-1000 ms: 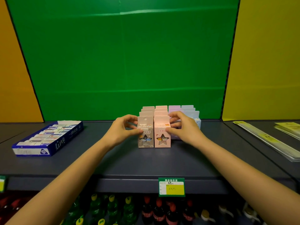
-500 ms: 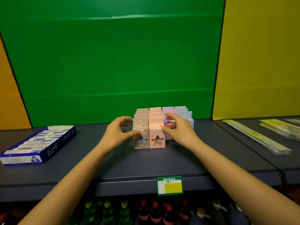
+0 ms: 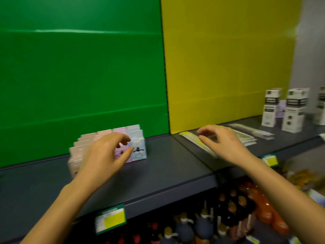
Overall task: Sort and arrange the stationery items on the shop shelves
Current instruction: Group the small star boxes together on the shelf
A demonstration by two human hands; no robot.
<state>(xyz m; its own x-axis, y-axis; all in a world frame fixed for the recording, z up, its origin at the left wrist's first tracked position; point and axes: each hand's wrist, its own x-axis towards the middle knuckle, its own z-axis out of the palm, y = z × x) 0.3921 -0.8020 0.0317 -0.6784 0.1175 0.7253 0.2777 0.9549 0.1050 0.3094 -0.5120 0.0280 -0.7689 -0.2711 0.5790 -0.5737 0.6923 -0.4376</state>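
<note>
A block of small pastel boxes (image 3: 137, 147), pink, lilac and pale blue, stands in rows on the dark grey shelf (image 3: 167, 166) in front of the green back panel. My left hand (image 3: 105, 152) hovers in front of the block with loosely spread fingers and holds nothing. My right hand (image 3: 221, 143) hangs with relaxed curled fingers over flat yellow-green packets (image 3: 193, 140) that lie on the adjoining shelf section to the right. It grips nothing. The view is blurred by motion.
More flat clear packets (image 3: 253, 131) lie further right. Tall white boxes (image 3: 292, 111) stand at the back right before a yellow panel. A green and yellow price tag (image 3: 110, 218) hangs on the shelf lip. Bottles (image 3: 228, 217) fill the level below.
The view has swung to the right. Both hands have come off the front pastel boxes; the right hand has moved right over the flat packets. The blue tray has left the view.
</note>
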